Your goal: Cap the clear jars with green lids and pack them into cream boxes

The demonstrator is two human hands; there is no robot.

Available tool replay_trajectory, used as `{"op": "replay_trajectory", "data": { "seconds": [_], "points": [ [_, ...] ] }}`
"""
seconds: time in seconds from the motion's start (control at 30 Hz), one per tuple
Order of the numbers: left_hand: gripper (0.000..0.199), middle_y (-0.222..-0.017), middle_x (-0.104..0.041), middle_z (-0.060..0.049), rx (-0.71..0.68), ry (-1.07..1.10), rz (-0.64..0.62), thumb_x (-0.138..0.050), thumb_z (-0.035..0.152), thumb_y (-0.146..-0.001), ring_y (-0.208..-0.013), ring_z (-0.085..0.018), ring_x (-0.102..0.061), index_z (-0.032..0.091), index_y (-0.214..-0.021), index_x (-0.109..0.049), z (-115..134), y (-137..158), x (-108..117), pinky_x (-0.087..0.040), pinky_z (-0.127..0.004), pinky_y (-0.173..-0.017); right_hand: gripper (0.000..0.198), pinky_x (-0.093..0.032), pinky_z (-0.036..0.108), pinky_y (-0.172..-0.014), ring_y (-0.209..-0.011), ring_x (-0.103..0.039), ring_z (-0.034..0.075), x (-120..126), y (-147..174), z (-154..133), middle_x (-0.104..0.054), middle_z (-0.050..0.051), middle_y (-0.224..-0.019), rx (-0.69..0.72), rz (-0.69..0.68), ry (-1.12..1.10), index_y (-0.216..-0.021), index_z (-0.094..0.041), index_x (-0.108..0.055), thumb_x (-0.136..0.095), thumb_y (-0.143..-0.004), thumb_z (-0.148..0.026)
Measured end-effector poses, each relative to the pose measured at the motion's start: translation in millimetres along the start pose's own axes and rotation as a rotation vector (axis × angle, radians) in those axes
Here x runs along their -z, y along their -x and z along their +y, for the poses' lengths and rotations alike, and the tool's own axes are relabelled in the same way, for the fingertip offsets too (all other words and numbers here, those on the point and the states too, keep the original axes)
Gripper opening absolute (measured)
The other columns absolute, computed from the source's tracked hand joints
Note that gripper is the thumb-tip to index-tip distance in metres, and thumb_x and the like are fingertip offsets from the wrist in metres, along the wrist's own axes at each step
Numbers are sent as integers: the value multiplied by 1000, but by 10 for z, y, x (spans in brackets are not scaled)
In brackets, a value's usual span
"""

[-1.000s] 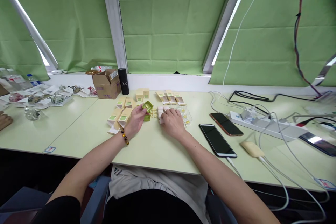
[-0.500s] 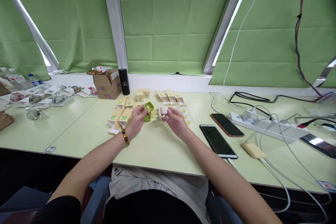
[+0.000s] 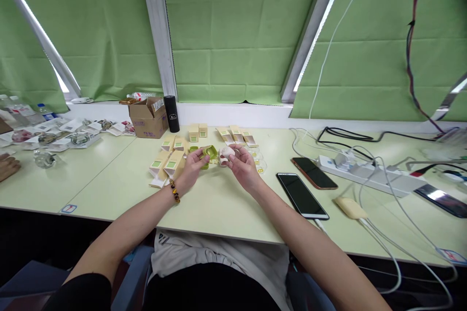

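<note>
My left hand (image 3: 191, 170), with a beaded bracelet on its wrist, is closed on a small olive-green square case (image 3: 210, 150). It is tilted toward my right hand. In the fingertips of my right hand (image 3: 245, 166) is a small white rounded piece (image 3: 228, 151), whose exact kind I cannot make out. The two held things are close together above the table. Below and behind them lie other small green and white pieces, partly hidden by my fingers. Clear plastic trays (image 3: 260, 161) with yellow bits lie just right of my right hand.
Several small cream boxes with green labels (image 3: 158, 163) stand around my hands. A cardboard box (image 3: 148, 117) and a black cylinder (image 3: 171, 114) are behind. Phones (image 3: 302, 195), a power strip (image 3: 361, 175) and loose cables occupy the right. Another person's hand (image 3: 8, 166) rests far left.
My left hand has moved slightly right and tipped the green case toward the right hand. The right hand has turned the white piece, which now shows a rounder side.
</note>
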State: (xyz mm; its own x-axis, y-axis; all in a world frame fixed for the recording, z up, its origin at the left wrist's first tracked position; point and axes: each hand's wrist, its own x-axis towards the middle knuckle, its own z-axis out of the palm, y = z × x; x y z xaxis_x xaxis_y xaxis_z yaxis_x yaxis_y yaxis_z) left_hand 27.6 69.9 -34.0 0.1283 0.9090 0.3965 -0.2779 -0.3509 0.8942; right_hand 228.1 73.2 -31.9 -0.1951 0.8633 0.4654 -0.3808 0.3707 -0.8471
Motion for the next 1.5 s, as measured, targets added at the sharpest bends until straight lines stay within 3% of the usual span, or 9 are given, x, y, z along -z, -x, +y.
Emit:
{"op": "replay_trajectory", "data": {
  "seconds": [0.2,0.4,0.63,0.73,1.07,1.5],
  "points": [
    [50,-108,-77,-8,21,-43,-33,-90,50,-80,-93,-18,-70,19,-117,-76,1,20,-8,-53,-28,-80,51,-67,47,-96,-100,-72,22,-44,29,2,-74,3,-107,21,-26,67,-119,-29,-71,-89,-79,-55],
    [63,-122,-75,-13,12,-119,-12,-92,50,-78,-97,-19,-69,18,-128,-72,18,28,-10,-53,-27,-77,63,-66,37,-82,-102,-73,23,-82,19,10,-74,6,-114,8,55,57,-122,-27,-71,-97,-68,-46],
    [70,-105,-73,-10,-15,-185,31,-88,61,-79,-89,-17,-66,16,-129,-68,26,15,-44,-52,-26,-74,50,-60,31,-69,-71,-66,14,-110,5,-30,-74,1,-87,-24,160,108,-107,-22,-74,-95,-70,-50],
    [71,-104,-72,-9,-31,-244,53,-89,64,-76,-88,-17,-63,16,-125,-72,-6,-9,-30,-52,-27,-75,49,-59,30,-67,-67,-65,13,-115,3,-44,-75,1,-86,-31,170,121,-105,-21,-76,-94,-71,-51],
    [51,-103,-72,-9,-87,-415,85,-91,47,-77,-91,-20,-62,20,-119,-79,-3,6,-11,-53,-30,-77,51,-60,34,-66,-66,-69,16,-114,3,-12,-80,5,-86,-46,146,185,-101,-19,-81,-92,-71,-58],
    [47,-118,-73,-12,-158,-560,63,-89,47,-81,-104,-25,-66,21,-119,-79,-29,40,-3,-54,-38,-91,52,-61,35,-65,-61,-68,17,-135,10,1,-78,4,-78,-60,140,191,-95,-18,-79,-92,-70,-63]
  ]
}}
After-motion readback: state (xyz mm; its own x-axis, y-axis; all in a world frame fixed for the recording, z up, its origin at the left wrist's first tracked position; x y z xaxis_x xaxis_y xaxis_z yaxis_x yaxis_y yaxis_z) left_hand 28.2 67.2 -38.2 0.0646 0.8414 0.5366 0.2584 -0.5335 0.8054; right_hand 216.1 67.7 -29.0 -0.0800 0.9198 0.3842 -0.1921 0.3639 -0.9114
